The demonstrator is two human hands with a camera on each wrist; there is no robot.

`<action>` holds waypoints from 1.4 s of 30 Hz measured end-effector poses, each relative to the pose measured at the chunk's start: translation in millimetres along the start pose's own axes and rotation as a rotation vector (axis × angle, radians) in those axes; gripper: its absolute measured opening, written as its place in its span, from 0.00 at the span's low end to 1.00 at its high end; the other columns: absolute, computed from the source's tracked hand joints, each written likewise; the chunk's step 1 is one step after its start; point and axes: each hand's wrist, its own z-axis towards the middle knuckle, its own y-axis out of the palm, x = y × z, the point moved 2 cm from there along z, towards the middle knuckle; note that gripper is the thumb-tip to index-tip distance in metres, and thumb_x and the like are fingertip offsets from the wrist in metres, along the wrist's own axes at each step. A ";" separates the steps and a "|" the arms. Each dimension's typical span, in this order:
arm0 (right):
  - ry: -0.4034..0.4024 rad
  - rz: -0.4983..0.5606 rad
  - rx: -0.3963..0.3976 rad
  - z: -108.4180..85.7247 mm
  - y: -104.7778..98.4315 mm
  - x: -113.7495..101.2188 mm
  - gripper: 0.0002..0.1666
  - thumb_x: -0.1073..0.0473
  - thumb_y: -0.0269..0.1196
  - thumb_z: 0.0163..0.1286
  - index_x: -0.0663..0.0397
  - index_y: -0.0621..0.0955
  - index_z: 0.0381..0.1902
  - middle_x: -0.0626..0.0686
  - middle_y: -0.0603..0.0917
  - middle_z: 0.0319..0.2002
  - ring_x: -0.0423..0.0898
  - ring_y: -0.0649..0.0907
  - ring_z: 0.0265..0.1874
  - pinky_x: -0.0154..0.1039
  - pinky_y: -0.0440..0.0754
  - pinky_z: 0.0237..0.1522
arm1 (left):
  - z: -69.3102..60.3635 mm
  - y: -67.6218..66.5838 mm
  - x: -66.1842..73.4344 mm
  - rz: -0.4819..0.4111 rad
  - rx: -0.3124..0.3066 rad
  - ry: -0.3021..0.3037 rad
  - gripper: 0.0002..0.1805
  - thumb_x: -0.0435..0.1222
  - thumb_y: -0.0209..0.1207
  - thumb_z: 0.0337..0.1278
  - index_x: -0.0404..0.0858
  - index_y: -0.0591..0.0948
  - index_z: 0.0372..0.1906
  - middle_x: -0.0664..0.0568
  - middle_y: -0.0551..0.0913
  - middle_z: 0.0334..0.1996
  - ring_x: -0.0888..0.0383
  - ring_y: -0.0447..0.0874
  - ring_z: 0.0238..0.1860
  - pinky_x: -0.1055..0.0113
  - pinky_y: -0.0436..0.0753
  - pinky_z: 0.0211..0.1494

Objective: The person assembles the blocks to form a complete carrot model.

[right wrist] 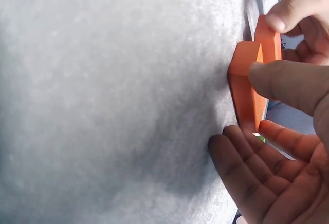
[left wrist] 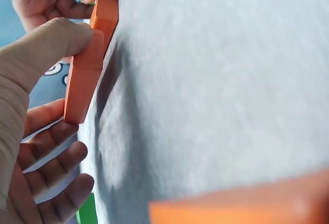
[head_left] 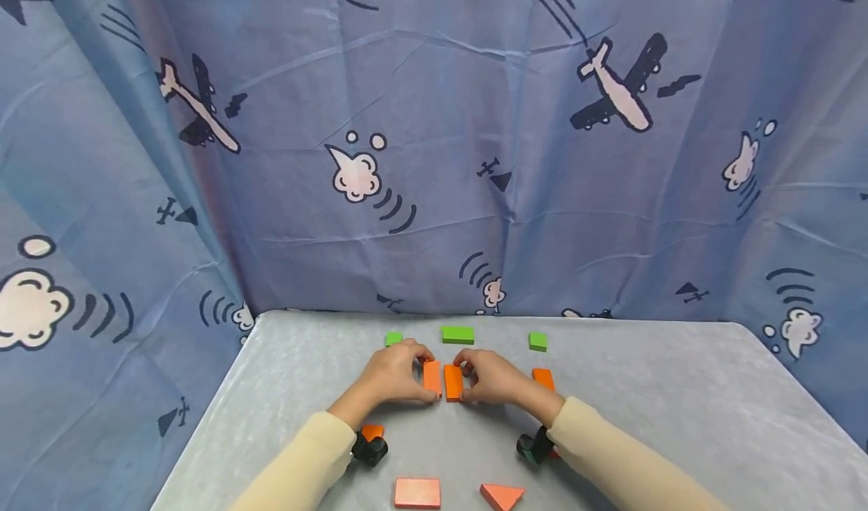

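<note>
Two long orange blocks lie side by side near the middle of the table in the head view, a narrow gap between them. My left hand pinches the left orange block between thumb and fingers at its two ends. The right orange block is pinched the same way by my right hand. In the left wrist view, a shadow falls beside the left block; whether it touches the table cannot be told. The right wrist view shows the thumb on the right block.
Behind the hands stand a long green block and two small green blocks. Orange blocks lie by the right forearm and left wrist. Nearer are a salmon rectangular block and a triangular block. A curtain hangs behind.
</note>
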 end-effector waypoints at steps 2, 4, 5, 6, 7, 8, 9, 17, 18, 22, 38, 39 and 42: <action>-0.001 -0.003 0.002 -2.1 -0.3 -0.1 0.27 0.64 0.74 0.48 0.60 0.79 0.48 0.55 0.83 0.38 0.44 0.77 0.30 0.43 0.80 0.37 | 3.1 3.5 3.2 -0.002 -0.008 0.005 0.31 0.58 0.72 0.31 0.50 0.83 0.46 0.60 0.80 0.41 0.64 0.77 0.38 0.67 0.77 0.39; -0.001 -0.007 0.005 -4.0 -0.5 0.0 0.27 0.64 0.74 0.47 0.60 0.79 0.47 0.55 0.83 0.38 0.44 0.77 0.30 0.43 0.80 0.37 | 5.4 6.4 5.4 0.002 -0.017 0.002 0.30 0.57 0.73 0.31 0.51 0.83 0.46 0.61 0.80 0.40 0.65 0.77 0.38 0.67 0.77 0.38; 0.003 -0.008 0.009 -4.4 -0.5 0.3 0.27 0.64 0.74 0.47 0.60 0.79 0.47 0.55 0.83 0.38 0.44 0.77 0.30 0.43 0.80 0.37 | 6.2 7.5 6.1 0.007 -0.020 0.000 0.30 0.57 0.73 0.31 0.51 0.83 0.46 0.61 0.80 0.40 0.65 0.77 0.38 0.68 0.77 0.38; 0.003 -0.010 0.015 -4.8 -0.8 0.4 0.27 0.64 0.74 0.46 0.60 0.79 0.47 0.55 0.83 0.37 0.44 0.77 0.29 0.42 0.80 0.36 | 6.9 8.4 6.6 0.014 -0.021 -0.003 0.30 0.57 0.73 0.31 0.51 0.83 0.46 0.61 0.80 0.40 0.65 0.77 0.38 0.68 0.77 0.39; 0.007 -0.015 0.017 -4.5 -0.6 0.6 0.27 0.64 0.74 0.47 0.59 0.79 0.47 0.55 0.83 0.38 0.44 0.77 0.29 0.41 0.79 0.36 | 7.2 9.0 7.0 0.022 -0.023 -0.004 0.30 0.58 0.73 0.31 0.51 0.83 0.46 0.61 0.79 0.40 0.65 0.77 0.38 0.68 0.77 0.39; 0.008 -0.018 0.019 -4.4 -0.2 1.0 0.27 0.64 0.74 0.46 0.59 0.79 0.47 0.55 0.82 0.37 0.43 0.77 0.29 0.41 0.79 0.36 | 7.3 9.6 7.3 0.028 -0.026 -0.004 0.30 0.58 0.73 0.31 0.51 0.83 0.46 0.61 0.80 0.40 0.64 0.77 0.38 0.67 0.78 0.40; 0.013 -0.023 0.019 -4.4 0.1 1.0 0.27 0.63 0.75 0.46 0.58 0.79 0.47 0.54 0.82 0.37 0.43 0.77 0.29 0.40 0.79 0.36 | 7.2 10.2 7.4 0.033 -0.028 -0.004 0.30 0.58 0.73 0.31 0.51 0.83 0.46 0.61 0.80 0.40 0.64 0.77 0.38 0.67 0.78 0.40; 0.002 -0.023 0.017 -4.8 1.9 -1.4 0.28 0.63 0.74 0.46 0.59 0.79 0.47 0.55 0.82 0.37 0.44 0.76 0.29 0.42 0.78 0.35 | 6.0 10.3 7.0 0.042 -0.043 -0.014 0.30 0.58 0.73 0.31 0.51 0.83 0.46 0.60 0.80 0.41 0.63 0.77 0.39 0.65 0.79 0.42; 0.001 -0.021 0.016 -4.8 1.9 -1.6 0.28 0.63 0.74 0.46 0.59 0.79 0.47 0.55 0.82 0.37 0.44 0.77 0.29 0.42 0.78 0.35 | 5.9 10.0 7.2 0.041 -0.047 -0.015 0.30 0.57 0.73 0.31 0.51 0.83 0.46 0.60 0.80 0.41 0.63 0.77 0.39 0.64 0.79 0.42; -0.013 -0.027 0.013 -3.4 1.6 -1.5 0.27 0.63 0.74 0.46 0.59 0.79 0.47 0.55 0.82 0.37 0.44 0.77 0.30 0.43 0.78 0.36 | 5.6 8.4 7.6 0.039 -0.051 -0.022 0.30 0.56 0.73 0.32 0.51 0.83 0.46 0.59 0.80 0.41 0.63 0.78 0.40 0.64 0.79 0.42; -0.021 -0.051 0.018 4.9 -2.6 0.5 0.27 0.61 0.74 0.47 0.57 0.79 0.47 0.53 0.82 0.36 0.44 0.76 0.29 0.42 0.78 0.36 | 5.1 2.9 8.2 -0.027 -0.076 -0.098 0.32 0.56 0.75 0.31 0.53 0.83 0.50 0.57 0.80 0.46 0.59 0.79 0.46 0.61 0.79 0.49; -0.019 -0.052 0.015 4.7 -1.9 0.5 0.27 0.61 0.74 0.47 0.57 0.79 0.47 0.53 0.82 0.36 0.44 0.76 0.29 0.42 0.78 0.36 | 4.6 2.9 8.0 -0.034 -0.079 -0.100 0.32 0.56 0.75 0.31 0.52 0.83 0.50 0.57 0.80 0.46 0.59 0.79 0.46 0.60 0.79 0.49; -0.028 -0.045 0.007 3.3 0.4 0.1 0.28 0.61 0.74 0.47 0.57 0.79 0.47 0.53 0.82 0.37 0.43 0.76 0.29 0.41 0.78 0.36 | 1.7 4.0 6.4 -0.045 -0.086 -0.099 0.33 0.56 0.75 0.31 0.52 0.82 0.51 0.57 0.80 0.45 0.59 0.79 0.45 0.61 0.79 0.49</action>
